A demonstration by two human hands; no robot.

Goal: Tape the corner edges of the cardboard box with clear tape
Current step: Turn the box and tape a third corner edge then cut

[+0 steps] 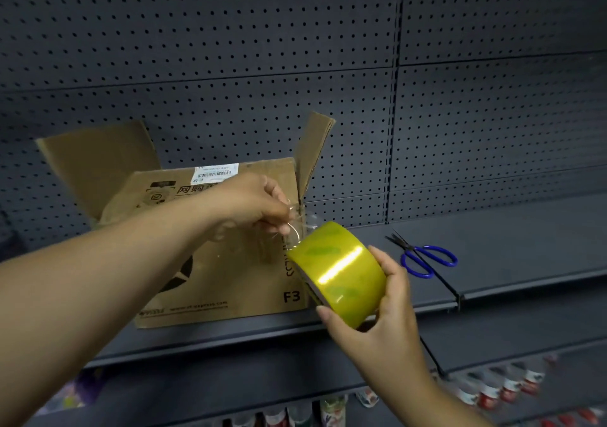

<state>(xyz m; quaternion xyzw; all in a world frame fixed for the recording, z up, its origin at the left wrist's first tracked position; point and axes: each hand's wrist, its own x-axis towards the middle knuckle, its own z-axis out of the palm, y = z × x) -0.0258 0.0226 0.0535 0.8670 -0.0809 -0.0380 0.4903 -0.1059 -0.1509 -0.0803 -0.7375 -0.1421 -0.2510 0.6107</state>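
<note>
A brown cardboard box [230,282] stands on the dark shelf with its top flaps raised. My right hand [371,321] grips a yellowish roll of clear tape [338,272] just in front of the box's right corner edge. A short strip of clear tape [294,229] runs from the roll up to my left hand [253,206], which pinches its free end beside the upper right corner of the box.
Blue-handled scissors [423,257] lie on the dark shelf [509,249] to the right of the box. A dark pegboard wall [295,49] stands close behind. A lower shelf holds several small bottles [505,390].
</note>
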